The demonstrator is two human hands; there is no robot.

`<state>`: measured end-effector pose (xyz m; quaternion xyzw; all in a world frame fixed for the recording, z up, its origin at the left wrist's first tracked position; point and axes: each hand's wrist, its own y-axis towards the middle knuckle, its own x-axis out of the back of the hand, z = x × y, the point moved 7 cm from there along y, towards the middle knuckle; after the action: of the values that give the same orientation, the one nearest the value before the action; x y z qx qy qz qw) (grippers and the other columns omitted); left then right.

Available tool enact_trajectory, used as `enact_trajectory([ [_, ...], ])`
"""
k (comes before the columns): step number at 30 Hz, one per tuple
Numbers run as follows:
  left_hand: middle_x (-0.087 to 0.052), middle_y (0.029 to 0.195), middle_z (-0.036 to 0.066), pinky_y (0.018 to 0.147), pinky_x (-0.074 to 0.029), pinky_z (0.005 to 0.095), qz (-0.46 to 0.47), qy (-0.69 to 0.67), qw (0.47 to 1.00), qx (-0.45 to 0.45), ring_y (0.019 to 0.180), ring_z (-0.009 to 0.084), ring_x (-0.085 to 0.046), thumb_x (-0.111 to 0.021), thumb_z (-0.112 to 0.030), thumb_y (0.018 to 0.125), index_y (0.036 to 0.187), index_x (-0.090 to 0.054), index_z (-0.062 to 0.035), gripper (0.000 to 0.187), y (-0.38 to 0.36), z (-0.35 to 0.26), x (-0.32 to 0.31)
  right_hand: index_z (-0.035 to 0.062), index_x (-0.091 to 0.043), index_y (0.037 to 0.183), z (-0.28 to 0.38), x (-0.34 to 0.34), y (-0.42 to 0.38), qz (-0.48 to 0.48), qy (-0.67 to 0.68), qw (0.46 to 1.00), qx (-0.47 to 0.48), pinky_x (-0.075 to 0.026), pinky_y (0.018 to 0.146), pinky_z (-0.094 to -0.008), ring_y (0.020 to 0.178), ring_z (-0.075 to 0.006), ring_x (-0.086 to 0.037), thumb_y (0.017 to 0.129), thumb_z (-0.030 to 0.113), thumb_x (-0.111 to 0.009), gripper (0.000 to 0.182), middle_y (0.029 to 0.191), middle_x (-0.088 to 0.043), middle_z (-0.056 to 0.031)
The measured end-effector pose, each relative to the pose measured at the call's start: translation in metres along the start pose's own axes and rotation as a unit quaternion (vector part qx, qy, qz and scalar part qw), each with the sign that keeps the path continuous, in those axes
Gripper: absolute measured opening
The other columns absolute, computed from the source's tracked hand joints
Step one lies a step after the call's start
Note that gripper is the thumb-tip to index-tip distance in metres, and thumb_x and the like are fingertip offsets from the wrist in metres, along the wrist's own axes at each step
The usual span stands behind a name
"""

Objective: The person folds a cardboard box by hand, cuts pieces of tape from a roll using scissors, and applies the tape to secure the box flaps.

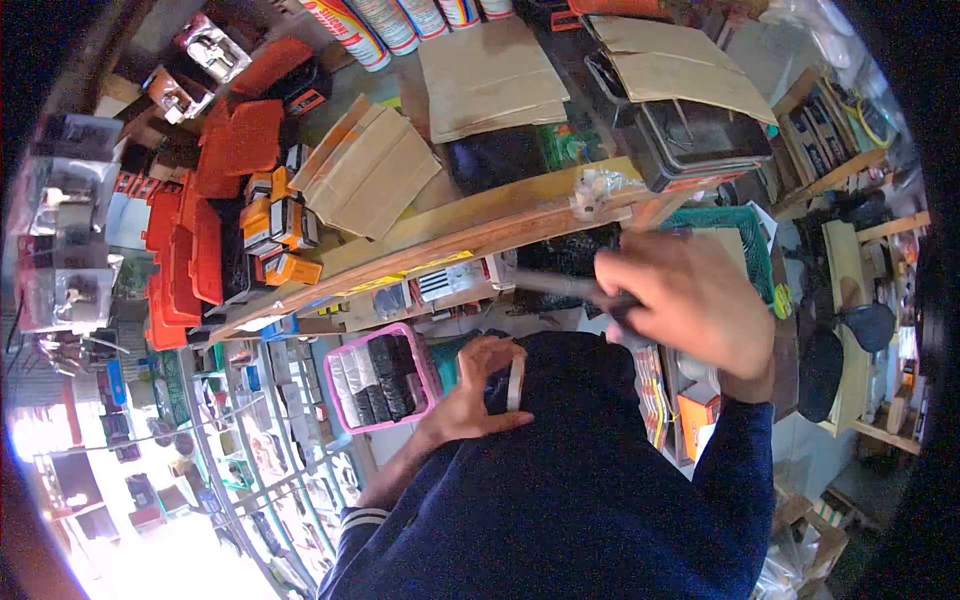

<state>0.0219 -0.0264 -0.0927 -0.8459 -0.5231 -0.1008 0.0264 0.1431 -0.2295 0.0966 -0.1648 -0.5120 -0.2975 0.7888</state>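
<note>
My left hand (480,390), at the lower middle, is curled round a thin pale flat piece (516,383), held upright between thumb and fingers close to my dark blue clothing. Raised to the right of it, my right hand (685,300) is closed on the dark handle of a tool (560,284). The tool's long greyish end points left, above the pale piece and apart from it. Motion blurs the right hand and the tool, so the tool's exact kind cannot be made out.
A wooden shelf edge (420,236) crosses in front, bearing cardboard pieces (370,170), orange cases (205,250) and spray cans (345,32). Below it is a pink basket (431,375) with black and clear packs. A green crate (757,262) stands behind my right hand.
</note>
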Motion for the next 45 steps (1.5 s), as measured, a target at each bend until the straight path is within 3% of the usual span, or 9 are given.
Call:
enact_trajectory([
  [9, -0.044, 0.141, 0.020, 0.106, -0.046, 0.0454, -0.171, 0.244, 0.941, -0.158, 0.129, 0.0326, -0.050, -0.096, -0.014, 0.063, 0.143, -0.014, -0.0044, 0.115, 0.017, -0.093, 0.090, 0.0066, -0.056, 0.083, -0.042, 0.004, 0.108, -0.154, -0.149, 0.976, -0.041, -0.050, 0.074, -0.0469, 0.087, -0.0353, -0.066, 0.069, 0.017, -0.083, 0.032, 0.084, -0.066, -0.0108],
  [12, -0.045, 0.141, 0.020, 0.111, -0.040, 0.0453, -0.295, 0.039, 0.941, -0.159, 0.128, 0.0304, -0.051, -0.093, -0.009, 0.064, 0.146, -0.012, -0.0087, 0.115, 0.014, -0.109, 0.125, 0.0092, -0.064, 0.085, -0.055, -0.005, 0.132, -0.097, -0.226, 0.964, -0.101, -0.050, 0.080, -0.0456, 0.093, -0.0325, -0.067, 0.066, 0.018, -0.085, 0.030, 0.086, -0.069, -0.0089],
  [19, -0.045, 0.142, 0.020, 0.114, -0.037, 0.0472, -0.316, 0.117, 0.923, -0.184, 0.131, 0.0332, -0.049, -0.096, -0.015, 0.061, 0.151, -0.011, -0.0126, 0.124, 0.021, -0.123, 0.144, 0.0097, -0.065, 0.080, -0.071, -0.010, 0.146, -0.039, -0.145, 0.983, -0.104, -0.048, 0.087, -0.0467, 0.098, -0.0334, -0.066, 0.060, 0.011, -0.087, 0.030, 0.087, -0.070, -0.0099],
  [25, -0.045, 0.142, 0.020, 0.115, -0.038, 0.0455, -0.318, 0.325, 0.884, -0.111, 0.132, 0.0312, -0.048, -0.097, -0.012, 0.058, 0.149, -0.010, -0.0072, 0.126, 0.034, -0.137, 0.139, 0.0085, -0.069, 0.081, -0.061, -0.003, 0.140, -0.048, -0.156, 0.978, -0.127, -0.053, 0.081, -0.0465, 0.094, -0.0341, -0.069, 0.067, 0.010, -0.083, 0.020, 0.088, -0.071, -0.0130],
  [27, -0.043, 0.141, 0.015, 0.111, -0.040, 0.0388, -0.321, 0.217, 0.899, -0.204, 0.128, 0.0290, -0.049, -0.099, -0.023, 0.060, 0.142, -0.031, -0.0012, 0.109, 0.037, -0.136, 0.138, 0.0079, -0.070, 0.083, -0.056, -0.005, 0.136, -0.072, -0.190, 0.970, -0.133, -0.055, 0.077, -0.0474, 0.088, -0.0349, -0.071, 0.074, 0.009, -0.078, 0.012, 0.085, -0.071, -0.0155],
  [31, -0.044, 0.141, 0.018, 0.111, -0.040, 0.0439, -0.330, 0.266, 0.875, -0.233, 0.127, 0.0314, -0.050, -0.099, -0.025, 0.060, 0.145, -0.020, -0.0032, 0.118, 0.038, -0.141, 0.131, 0.0048, -0.073, 0.093, -0.040, -0.006, 0.119, -0.104, -0.186, 0.965, -0.154, -0.056, 0.076, -0.0480, 0.084, -0.0365, -0.071, 0.085, 0.016, -0.071, 0.014, 0.091, -0.072, -0.0188],
  [36, -0.046, 0.142, 0.019, 0.109, -0.040, 0.0483, -0.350, 0.274, 0.856, -0.263, 0.129, 0.0348, -0.051, -0.098, -0.025, 0.062, 0.146, -0.018, -0.0022, 0.118, 0.044, -0.144, 0.117, 0.0024, -0.073, 0.100, 0.010, 0.010, 0.094, -0.222, 0.044, 0.962, -0.155, -0.055, 0.075, -0.0456, 0.086, -0.0351, -0.071, 0.090, 0.028, -0.073, 0.027, 0.093, -0.072, -0.0161],
  [38, -0.050, 0.141, 0.019, 0.107, -0.041, 0.0489, -0.327, 0.326, 0.857, -0.230, 0.132, 0.0376, -0.051, -0.097, -0.024, 0.064, 0.147, -0.022, -0.0037, 0.113, 0.050, -0.152, 0.111, 0.0012, -0.072, 0.100, 0.036, 0.008, 0.089, -0.261, 0.148, 0.954, 0.024, -0.052, 0.073, -0.0381, 0.081, -0.0264, -0.070, 0.089, 0.026, -0.076, 0.028, 0.089, -0.073, -0.0106],
  [45, -0.051, 0.143, 0.019, 0.104, -0.042, 0.0527, -0.301, 0.367, 0.812, -0.340, 0.134, 0.0382, -0.050, -0.094, -0.019, 0.069, 0.150, -0.028, -0.0184, 0.104, 0.061, -0.171, 0.097, 0.0021, -0.072, 0.092, 0.036, -0.037, 0.078, -0.176, 0.432, 0.884, 0.039, -0.046, 0.073, -0.0283, 0.079, -0.0097, -0.060, 0.091, 0.021, -0.076, 0.020, 0.087, -0.072, -0.0030],
])
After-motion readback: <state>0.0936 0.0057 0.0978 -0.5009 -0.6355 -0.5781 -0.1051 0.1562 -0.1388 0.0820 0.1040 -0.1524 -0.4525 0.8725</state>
